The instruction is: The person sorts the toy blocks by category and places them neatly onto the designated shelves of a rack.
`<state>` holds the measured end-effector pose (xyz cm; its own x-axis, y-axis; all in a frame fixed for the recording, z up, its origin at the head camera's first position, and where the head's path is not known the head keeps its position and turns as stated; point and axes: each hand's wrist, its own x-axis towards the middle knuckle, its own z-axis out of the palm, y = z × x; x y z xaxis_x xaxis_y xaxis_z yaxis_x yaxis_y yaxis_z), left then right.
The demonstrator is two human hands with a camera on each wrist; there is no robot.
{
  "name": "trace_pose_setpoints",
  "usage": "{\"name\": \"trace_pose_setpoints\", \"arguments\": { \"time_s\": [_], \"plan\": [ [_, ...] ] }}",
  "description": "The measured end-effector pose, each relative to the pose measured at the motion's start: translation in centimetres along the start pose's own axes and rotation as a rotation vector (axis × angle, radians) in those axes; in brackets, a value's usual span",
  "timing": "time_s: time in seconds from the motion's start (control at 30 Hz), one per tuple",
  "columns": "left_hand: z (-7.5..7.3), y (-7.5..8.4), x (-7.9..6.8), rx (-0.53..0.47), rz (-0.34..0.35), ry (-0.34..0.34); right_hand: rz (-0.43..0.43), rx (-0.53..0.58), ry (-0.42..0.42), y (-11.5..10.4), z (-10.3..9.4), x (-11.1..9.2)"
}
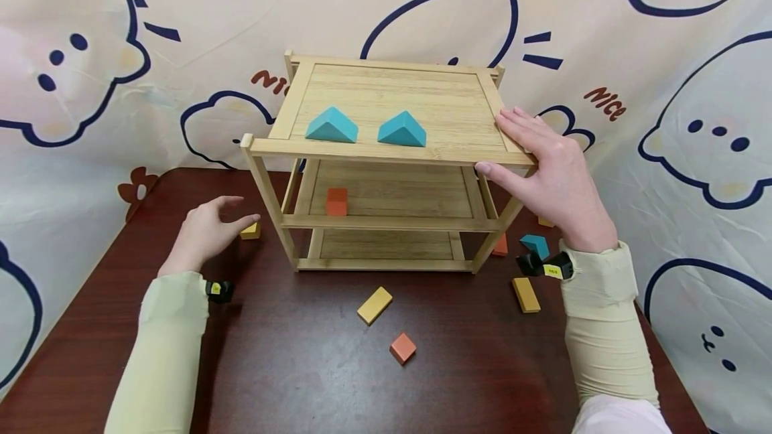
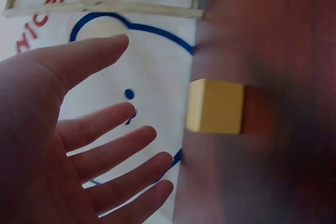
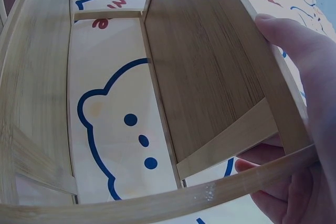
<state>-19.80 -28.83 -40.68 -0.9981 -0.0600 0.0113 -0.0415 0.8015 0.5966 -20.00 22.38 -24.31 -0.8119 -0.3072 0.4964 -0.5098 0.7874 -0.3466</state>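
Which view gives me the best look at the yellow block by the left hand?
The left wrist view: the yellow block appears large there, with nothing in front of it. The head view shows it small, its upper edge partly covered by the left hand. The right wrist view doesn't show it.

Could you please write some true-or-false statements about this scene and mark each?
Two blue triangular blocks rest atop the pale wooden rack. True.
The rack is bare below its top. False: an orange-red cube sits on its middle tier.
The right hand holds the rack. True.
Both hands grip blocks. False: the left hand holds nothing.
A yellow rectangular block lies on the dark reddish-brown table in front of the rack. True.
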Motion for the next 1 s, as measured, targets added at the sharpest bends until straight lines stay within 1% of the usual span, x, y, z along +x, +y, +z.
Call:
{"name": "trace_pose_setpoints", "arguments": {
  "time_s": [0.2, 0.43, 0.67, 0.83, 1.0],
  "plan": [
    [1.2, -0.4, 0.4, 0.041, -0.054, -0.030, 0.011, 0.001, -0.004, 0.1, 0.0, 0.0],
    [1.9, -0.6, 0.4, 0.060, -0.102, -0.018, 0.005, 0.000, 0.004, 0.2, 0.1, 0.0],
    [2.1, -0.8, 0.5, 0.097, -0.121, -0.029, 0.005, 0.001, 0.005, 0.2, 0.1, 0.0],
    [2.2, -0.8, 0.6, 0.098, -0.125, -0.026, 0.004, -0.006, 0.001, 0.1, 0.0, 0.0],
    [2.4, -0.8, 0.6, 0.090, -0.118, -0.009, 0.001, -0.009, 0.000, 0.2, 0.0, 0.1]
  ]
}}
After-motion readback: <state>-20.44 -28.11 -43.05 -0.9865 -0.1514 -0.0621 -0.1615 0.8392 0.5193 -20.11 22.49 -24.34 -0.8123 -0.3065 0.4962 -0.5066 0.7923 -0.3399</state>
